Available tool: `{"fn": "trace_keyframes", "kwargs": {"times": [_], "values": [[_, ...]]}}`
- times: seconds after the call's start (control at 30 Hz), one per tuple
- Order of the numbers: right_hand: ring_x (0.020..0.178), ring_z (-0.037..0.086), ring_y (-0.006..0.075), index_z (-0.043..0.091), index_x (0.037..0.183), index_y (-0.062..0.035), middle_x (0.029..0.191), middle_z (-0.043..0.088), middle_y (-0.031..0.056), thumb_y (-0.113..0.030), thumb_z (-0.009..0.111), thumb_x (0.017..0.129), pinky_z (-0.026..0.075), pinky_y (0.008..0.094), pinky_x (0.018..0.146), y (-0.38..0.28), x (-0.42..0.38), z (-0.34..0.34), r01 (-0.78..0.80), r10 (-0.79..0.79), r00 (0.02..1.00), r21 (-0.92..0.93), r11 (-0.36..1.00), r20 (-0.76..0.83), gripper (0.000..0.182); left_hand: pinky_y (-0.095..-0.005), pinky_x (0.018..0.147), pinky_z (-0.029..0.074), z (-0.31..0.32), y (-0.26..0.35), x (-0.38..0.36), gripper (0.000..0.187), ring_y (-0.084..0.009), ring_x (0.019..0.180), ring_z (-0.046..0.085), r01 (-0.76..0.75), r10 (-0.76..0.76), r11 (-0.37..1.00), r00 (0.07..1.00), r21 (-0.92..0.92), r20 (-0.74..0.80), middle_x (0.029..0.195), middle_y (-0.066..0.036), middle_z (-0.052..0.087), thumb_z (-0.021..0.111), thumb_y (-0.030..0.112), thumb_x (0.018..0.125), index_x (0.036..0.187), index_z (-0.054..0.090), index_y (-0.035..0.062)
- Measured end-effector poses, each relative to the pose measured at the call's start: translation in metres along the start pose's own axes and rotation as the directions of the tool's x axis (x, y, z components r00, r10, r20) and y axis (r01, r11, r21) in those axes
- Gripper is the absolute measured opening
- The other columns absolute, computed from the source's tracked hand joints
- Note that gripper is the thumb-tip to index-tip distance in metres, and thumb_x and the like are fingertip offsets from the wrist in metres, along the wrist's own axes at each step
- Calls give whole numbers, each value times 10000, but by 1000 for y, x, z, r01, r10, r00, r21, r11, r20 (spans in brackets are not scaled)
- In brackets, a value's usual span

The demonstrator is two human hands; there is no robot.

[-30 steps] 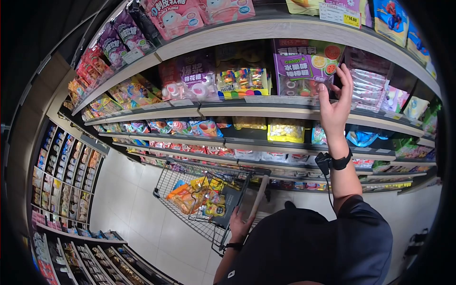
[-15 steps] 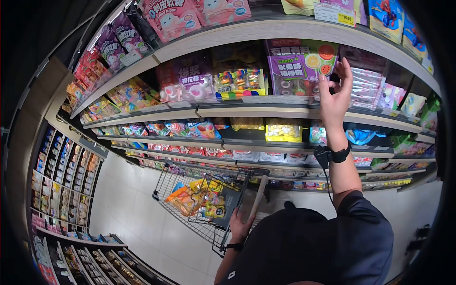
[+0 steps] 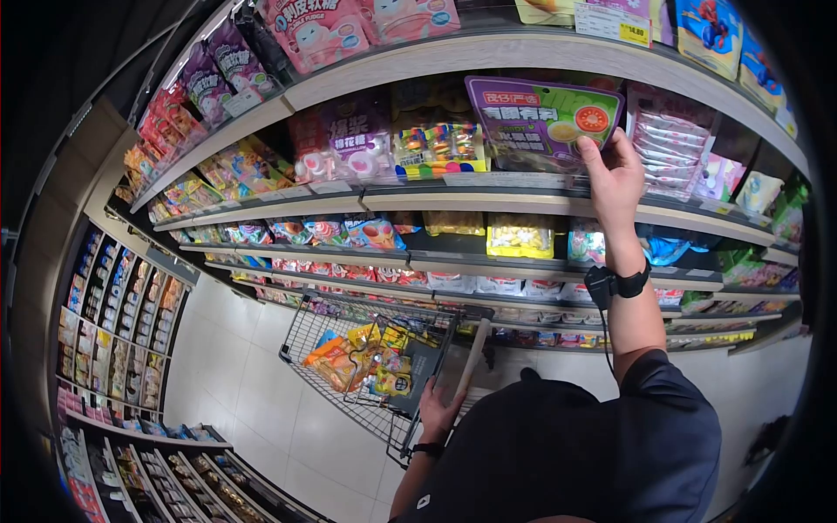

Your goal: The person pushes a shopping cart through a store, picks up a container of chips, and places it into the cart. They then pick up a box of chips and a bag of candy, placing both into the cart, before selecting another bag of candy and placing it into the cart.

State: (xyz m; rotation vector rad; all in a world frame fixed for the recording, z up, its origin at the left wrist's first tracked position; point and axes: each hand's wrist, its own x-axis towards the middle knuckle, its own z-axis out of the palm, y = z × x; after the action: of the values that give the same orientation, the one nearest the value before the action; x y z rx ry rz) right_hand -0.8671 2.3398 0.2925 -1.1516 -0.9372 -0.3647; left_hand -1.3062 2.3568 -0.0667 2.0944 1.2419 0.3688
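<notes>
My right hand (image 3: 617,179) pinches the right edge of a purple candy bag (image 3: 540,122) with fruit pictures, thumb in front. The bag is tilted forward at the front of the shelf, and its lower part is dim. Just right of it stands a clear pack of white sticks (image 3: 667,131); a bag of colourful candies (image 3: 440,148) is to the left. Lower down, my left hand (image 3: 438,411) is closed at the near end of the shopping cart handle (image 3: 473,357). Several yellow and orange snack bags (image 3: 344,362) lie inside the wire cart (image 3: 301,362).
A shelf edge (image 3: 488,57) runs above the purple bag, with pink bags (image 3: 405,22) on top. Lower shelves hold more sweets, including a yellow bag (image 3: 520,237). Another product rack (image 3: 118,322) stands at the left beyond the tiled floor (image 3: 253,375).
My right hand has closed on the purple candy bag, whose top has tipped forward and to the left. My left hand stays at the cart handle.
</notes>
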Motion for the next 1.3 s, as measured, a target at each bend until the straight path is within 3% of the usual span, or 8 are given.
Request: {"fn": "trace_keyframes", "kwargs": {"times": [0.2, 0.27, 0.4, 0.5, 0.67, 1.03, 1.23, 1.3], "values": [[815, 566, 66, 691, 1082, 3, 938, 679, -7, -129, 747, 971, 468, 229, 755, 3, -11, -7, 0, 1, 1000, -113, 994, 5, 181, -483, 1161, 375, 0, -1, 1, 615, -413, 1393, 474, -1, 1, 1000, 1000, -13, -3, 1533, -252, 477, 784, 533, 821, 1191, 738, 44], [826, 573, 71, 697, 1086, 7, 937, 682, 3, -126, 736, 979, 467, 229, 775, 2, -13, -5, 75, -75, 997, -6, 997, -17, 175, -483, 1159, 376, 0, 0, 0, 612, -415, 1391, 475, -3, 3, 1000, 1000, -12, -5, 1531, -253, 478, 784, 533, 821, 1186, 739, 44], [861, 586, 76, 700, 1082, 9, 952, 690, 12, -124, 728, 985, 469, 234, 795, -5, -17, -7, 37, -36, 999, 39, 999, -41, 167, -488, 1155, 377, 0, -1, 0, 602, -421, 1383, 479, -13, 12, 1000, 1000, -25, -11, 1522, -262, 485, 785, 531, 822, 1173, 738, 45], [880, 620, 114, 708, 1079, -5, 965, 709, 40, -128, 737, 974, 479, 256, 803, -7, -18, -10, 25, -25, 1000, 4, 1000, -10, 164, -490, 1154, 378, 0, 0, 1, 601, -424, 1379, 482, -19, 19, 999, 1000, -25, -19, 1518, -269, 484, 785, 531, 822, 1171, 738, 44], [865, 655, 196, 724, 1063, -40, 969, 726, 82, -126, 757, 930, 499, 297, 784, -3, -26, -15, 208, -204, 978, -198, 958, 40, 162, -491, 1153, 378, 1, -2, 0, 606, -429, 1376, 482, -13, 13, 1000, 1000, -20, -8, 1519, -276, 480, 784, 533, 823, 1177, 736, 42], [851, 634, 167, 716, 1060, -29, 941, 707, 66, -88, 759, 917, 497, 292, 775, 10, -33, -16, 107, -105, 994, -145, 984, 21, 161, -474, 1167, 373, 2, -5, 1, 624, -425, 1393, 470, -3, 3, 1000, 1000, -25, 1, 1530, -271, 471, 782, 547, 825, 1201, 734, 51], [848, 618, 181, 704, 1079, -28, 983, 685, 71, -71, 776, 896, 496, 296, 758, 1, -37, -11, 158, -165, 986, -203, 966, -20, 201, -475, 1159, 381, 4, -6, 2, 621, -424, 1390, 471, -7, 7, 1000, 1000, -31, 3, 1527, -265, 476, 785, 545, 824, 1191, 735, 46], [888, 617, 193, 694, 1109, -40, 1064, 674, 80, -75, 804, 867, 502, 300, 761, -7, -38, -13, 258, -272, 962, -366, 894, 15, 269, -475, 1157, 383, 3, -6, 2, 618, -425, 1388, 473, -7, 7, 999, 1000, -32, 2, 1526, -263, 477, 785, 544, 825, 1185, 736, 44]]}}
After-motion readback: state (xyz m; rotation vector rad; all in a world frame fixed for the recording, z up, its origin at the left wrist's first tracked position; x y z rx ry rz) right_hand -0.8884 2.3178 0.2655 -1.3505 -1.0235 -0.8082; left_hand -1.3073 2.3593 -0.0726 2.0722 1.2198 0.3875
